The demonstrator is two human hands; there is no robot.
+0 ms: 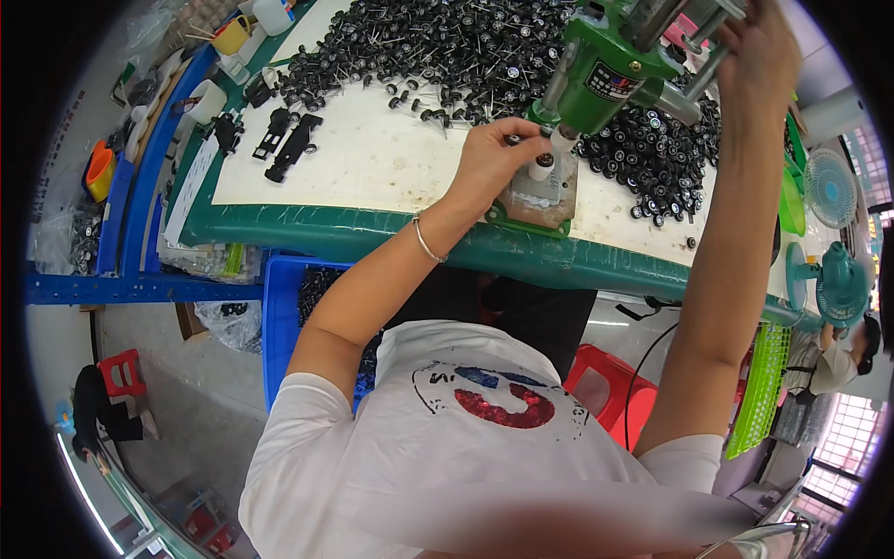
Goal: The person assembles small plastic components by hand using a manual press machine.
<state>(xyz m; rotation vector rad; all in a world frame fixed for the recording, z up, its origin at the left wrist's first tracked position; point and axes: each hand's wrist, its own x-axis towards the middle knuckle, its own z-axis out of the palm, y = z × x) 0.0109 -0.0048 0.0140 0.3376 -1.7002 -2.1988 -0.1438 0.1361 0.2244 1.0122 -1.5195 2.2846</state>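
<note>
A green hand press [610, 79] stands at the table's front edge on a metal base plate [557, 200]. Beneath its ram is a short white post [541, 171] with a small dark piece at its top. My left hand [496, 160] is beside the post, thumb and forefinger pinched together. A small black wheel [512, 140] shows between those fingers; the rest of it is hidden. Higher up at the right, my right hand [764, 56] is closed around the press lever [710, 70], its fingers partly out of sight.
Black wheels on thin metal axles [419, 47] are heaped across the table's back. Loose black wheels [643, 158] lie right of the press. Black toy car chassis [293, 147] lie at left. A blue bin [279, 326] stands below the green table edge [372, 231], and a red stool [601, 382] beside me.
</note>
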